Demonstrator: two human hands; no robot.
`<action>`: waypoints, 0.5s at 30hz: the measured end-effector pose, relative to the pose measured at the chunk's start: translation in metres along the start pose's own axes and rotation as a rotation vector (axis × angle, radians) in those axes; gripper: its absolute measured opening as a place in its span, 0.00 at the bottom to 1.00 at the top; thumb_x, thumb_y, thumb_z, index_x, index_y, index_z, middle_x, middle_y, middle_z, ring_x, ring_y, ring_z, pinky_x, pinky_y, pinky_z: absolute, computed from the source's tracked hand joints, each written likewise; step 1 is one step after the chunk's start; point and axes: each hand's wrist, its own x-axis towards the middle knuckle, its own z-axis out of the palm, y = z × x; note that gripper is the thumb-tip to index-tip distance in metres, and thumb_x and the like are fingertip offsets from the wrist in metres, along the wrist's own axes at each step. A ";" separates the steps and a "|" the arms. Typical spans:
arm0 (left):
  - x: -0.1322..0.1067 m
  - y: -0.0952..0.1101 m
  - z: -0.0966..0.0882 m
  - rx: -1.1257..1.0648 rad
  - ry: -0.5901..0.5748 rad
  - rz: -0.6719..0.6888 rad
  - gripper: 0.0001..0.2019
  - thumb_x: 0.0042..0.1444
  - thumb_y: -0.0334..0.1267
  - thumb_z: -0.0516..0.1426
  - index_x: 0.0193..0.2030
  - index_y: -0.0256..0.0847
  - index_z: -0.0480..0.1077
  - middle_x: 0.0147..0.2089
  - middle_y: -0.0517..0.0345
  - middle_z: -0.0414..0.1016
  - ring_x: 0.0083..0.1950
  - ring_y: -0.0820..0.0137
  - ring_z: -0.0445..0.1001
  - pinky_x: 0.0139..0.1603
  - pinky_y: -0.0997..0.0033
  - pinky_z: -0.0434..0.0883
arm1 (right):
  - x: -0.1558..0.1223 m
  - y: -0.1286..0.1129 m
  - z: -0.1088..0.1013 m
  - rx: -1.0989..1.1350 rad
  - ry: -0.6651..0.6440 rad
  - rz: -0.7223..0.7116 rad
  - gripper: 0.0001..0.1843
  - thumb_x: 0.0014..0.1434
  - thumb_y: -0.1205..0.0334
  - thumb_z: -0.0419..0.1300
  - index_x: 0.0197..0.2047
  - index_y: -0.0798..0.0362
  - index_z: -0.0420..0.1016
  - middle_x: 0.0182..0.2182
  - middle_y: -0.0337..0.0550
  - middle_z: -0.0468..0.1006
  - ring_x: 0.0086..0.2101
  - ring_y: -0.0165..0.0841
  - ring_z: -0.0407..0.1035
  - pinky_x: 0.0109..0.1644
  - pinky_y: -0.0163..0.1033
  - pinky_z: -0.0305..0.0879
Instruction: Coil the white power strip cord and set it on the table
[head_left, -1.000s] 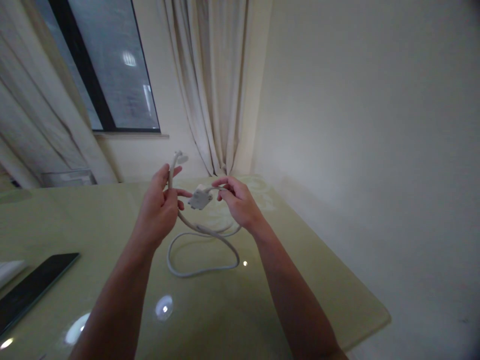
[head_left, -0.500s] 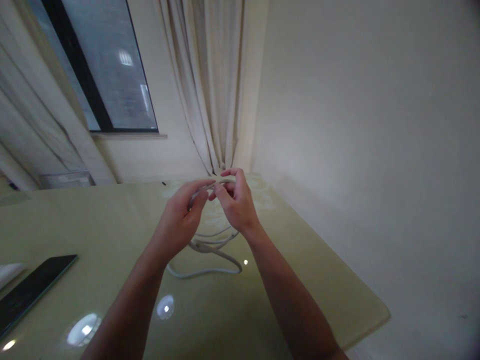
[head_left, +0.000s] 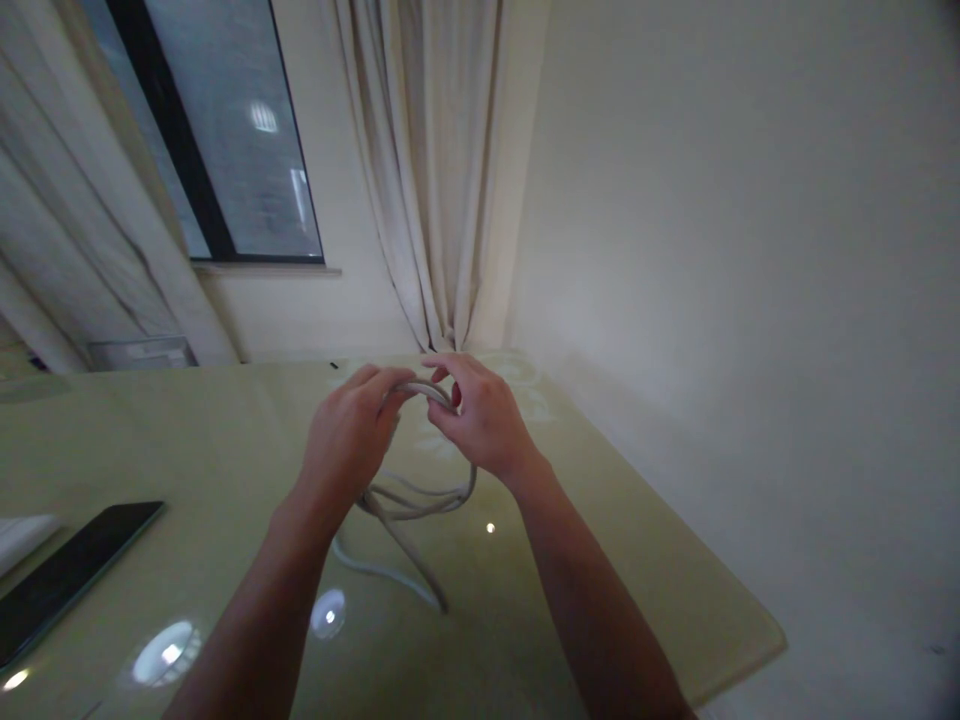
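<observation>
White-grey colouring is noted on the cable [head_left: 424, 387]. The surface [head_left: 600, 570] is finished in pale yellow-green, marked with a whitish pattern. Black is recorded on the flat device [head_left: 81, 572] at eight o'clock, white on the object beside it [head_left: 25, 538]. Plain cream is shown by the curtain [head_left: 420, 150] at twelve; the window frame [head_left: 171, 115], at ten, is black.

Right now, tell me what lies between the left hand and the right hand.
The head view shows a curved stretch of pale cable bridging the gap between the left hand and the right hand.
</observation>
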 end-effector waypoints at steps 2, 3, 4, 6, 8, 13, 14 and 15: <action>0.001 -0.002 -0.003 0.041 0.001 -0.032 0.16 0.71 0.46 0.53 0.54 0.45 0.80 0.50 0.49 0.82 0.48 0.56 0.80 0.49 0.61 0.71 | 0.000 0.002 -0.004 -0.084 0.014 -0.025 0.19 0.60 0.71 0.63 0.53 0.48 0.73 0.47 0.42 0.81 0.38 0.34 0.73 0.44 0.39 0.67; 0.001 -0.002 -0.004 0.066 -0.009 -0.045 0.17 0.72 0.48 0.53 0.54 0.45 0.80 0.50 0.49 0.82 0.48 0.56 0.80 0.48 0.61 0.71 | 0.000 0.004 -0.004 -0.118 0.013 -0.059 0.16 0.61 0.72 0.62 0.51 0.48 0.73 0.45 0.42 0.80 0.39 0.34 0.72 0.45 0.39 0.67; 0.001 -0.003 -0.006 0.091 -0.025 -0.053 0.18 0.72 0.48 0.52 0.54 0.45 0.80 0.51 0.49 0.82 0.47 0.56 0.80 0.48 0.61 0.70 | 0.001 0.006 -0.004 -0.153 0.008 -0.109 0.13 0.63 0.73 0.61 0.48 0.49 0.73 0.44 0.43 0.79 0.40 0.35 0.72 0.46 0.39 0.66; 0.002 -0.004 -0.009 0.134 -0.057 -0.061 0.19 0.73 0.47 0.50 0.55 0.45 0.80 0.51 0.48 0.82 0.48 0.55 0.80 0.47 0.61 0.70 | 0.002 0.011 -0.002 -0.234 0.009 -0.229 0.09 0.66 0.74 0.59 0.43 0.50 0.75 0.42 0.44 0.78 0.44 0.37 0.71 0.49 0.41 0.66; 0.003 -0.007 -0.014 0.143 -0.073 -0.064 0.19 0.72 0.46 0.50 0.53 0.44 0.80 0.51 0.47 0.82 0.48 0.55 0.80 0.46 0.61 0.70 | 0.003 0.019 0.002 -0.309 0.052 -0.321 0.10 0.69 0.74 0.58 0.41 0.51 0.78 0.45 0.46 0.79 0.46 0.38 0.70 0.52 0.43 0.67; 0.004 -0.015 -0.030 -0.115 -0.093 -0.187 0.15 0.68 0.49 0.55 0.44 0.45 0.80 0.34 0.56 0.82 0.30 0.64 0.78 0.32 0.67 0.69 | 0.001 0.037 0.009 -0.416 0.167 -0.427 0.15 0.72 0.68 0.60 0.55 0.43 0.81 0.56 0.46 0.79 0.51 0.39 0.71 0.59 0.47 0.67; 0.003 -0.015 -0.034 -0.208 -0.105 -0.221 0.15 0.67 0.51 0.56 0.42 0.45 0.79 0.30 0.58 0.80 0.26 0.66 0.76 0.28 0.69 0.68 | 0.000 0.039 0.010 -0.425 0.172 -0.446 0.16 0.72 0.66 0.61 0.58 0.42 0.80 0.56 0.46 0.79 0.53 0.39 0.71 0.60 0.47 0.67; 0.002 -0.015 -0.036 -0.303 -0.117 -0.249 0.16 0.66 0.52 0.57 0.41 0.44 0.79 0.27 0.59 0.78 0.22 0.68 0.73 0.24 0.71 0.66 | -0.001 0.040 0.011 -0.428 0.175 -0.463 0.16 0.72 0.64 0.62 0.60 0.42 0.79 0.57 0.47 0.78 0.55 0.40 0.71 0.61 0.47 0.67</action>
